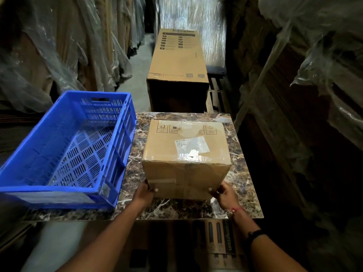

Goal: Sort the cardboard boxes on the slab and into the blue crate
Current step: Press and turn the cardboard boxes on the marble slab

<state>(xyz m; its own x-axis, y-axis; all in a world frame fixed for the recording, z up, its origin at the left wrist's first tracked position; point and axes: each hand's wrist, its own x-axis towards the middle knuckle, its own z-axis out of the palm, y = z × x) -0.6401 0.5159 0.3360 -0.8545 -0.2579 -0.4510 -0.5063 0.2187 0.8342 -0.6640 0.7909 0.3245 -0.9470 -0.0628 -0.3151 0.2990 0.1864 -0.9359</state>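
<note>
squarely on the marble slab sits the taped cardboard box, just right of the empty blue crate. the left hand cups its near lower-left corner and the right hand the near lower-right, fingers curled onto the front face, both holding the box. it looks stiff and square-edged, probably moderately heavy given its bulk; the glossy tape over the top and near edge could be slick. low corner grips, fingers tucked under the base, seem the safest hold. a long carton lies beyond the worktop.
</note>
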